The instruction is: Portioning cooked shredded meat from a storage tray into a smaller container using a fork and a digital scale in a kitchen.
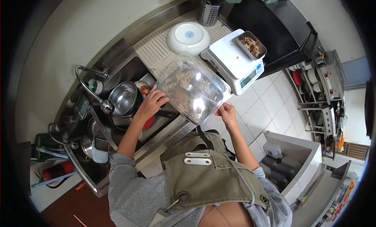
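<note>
A clear rectangular plastic container (192, 93) with shredded food, seen through its glossy top, lies between my hands at the counter's edge. My left hand (152, 102) touches its left corner with the fingers spread. At the lower right corner, my right hand (226, 111) pinches the rim between thumb and fingers. Behind it, a white digital kitchen scale (229, 56) carries a small metal tray (263, 48) of shredded brown food near its back right corner. An upturned white bowl (188, 37) rests on the ribbed drying mat (152, 52).
At the left, a sink holds a metal bowl (123, 97), pans and other dishes under a flexible faucet (85, 83). A perforated utensil holder (209, 14) stands at the back. To the right are a tiled floor, a low partition (305, 144) and shelves of dishes.
</note>
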`<state>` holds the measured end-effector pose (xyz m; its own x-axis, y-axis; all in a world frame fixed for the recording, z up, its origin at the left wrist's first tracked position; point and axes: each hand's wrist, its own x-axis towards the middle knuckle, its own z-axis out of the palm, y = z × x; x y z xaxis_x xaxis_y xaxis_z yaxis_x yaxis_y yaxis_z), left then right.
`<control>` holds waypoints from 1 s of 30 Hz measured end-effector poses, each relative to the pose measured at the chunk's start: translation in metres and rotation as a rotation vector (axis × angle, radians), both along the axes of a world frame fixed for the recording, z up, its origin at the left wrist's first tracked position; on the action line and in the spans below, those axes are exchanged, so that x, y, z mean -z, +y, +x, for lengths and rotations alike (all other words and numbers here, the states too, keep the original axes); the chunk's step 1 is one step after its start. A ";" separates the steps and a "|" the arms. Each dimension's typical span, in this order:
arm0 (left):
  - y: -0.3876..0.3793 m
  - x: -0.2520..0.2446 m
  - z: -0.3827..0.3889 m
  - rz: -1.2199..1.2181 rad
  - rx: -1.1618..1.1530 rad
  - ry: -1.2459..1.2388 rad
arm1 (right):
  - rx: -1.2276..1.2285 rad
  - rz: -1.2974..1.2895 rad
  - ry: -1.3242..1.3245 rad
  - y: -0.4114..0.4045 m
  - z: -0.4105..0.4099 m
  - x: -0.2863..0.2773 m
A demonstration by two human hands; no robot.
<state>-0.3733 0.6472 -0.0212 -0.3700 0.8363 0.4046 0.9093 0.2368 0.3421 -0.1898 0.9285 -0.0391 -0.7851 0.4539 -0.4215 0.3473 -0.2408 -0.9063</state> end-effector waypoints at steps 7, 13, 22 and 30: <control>-0.002 0.023 -0.013 -0.057 -0.017 -0.045 | -0.070 0.362 -0.127 0.005 -0.021 0.009; -0.003 0.030 -0.005 -0.046 0.014 -0.106 | 0.052 0.210 0.025 0.015 -0.012 0.025; -0.003 0.041 -0.007 -0.069 -0.003 -0.117 | 0.199 0.026 0.042 0.017 -0.010 0.022; 0.001 0.030 -0.009 -0.073 0.034 -0.188 | 0.187 0.139 -0.006 0.028 -0.008 0.026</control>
<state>-0.3825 0.6485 -0.0507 -0.4047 0.8740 0.2691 0.8390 0.2377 0.4895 -0.1973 0.9562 -0.0653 -0.6795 0.6455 -0.3487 0.3136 -0.1741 -0.9335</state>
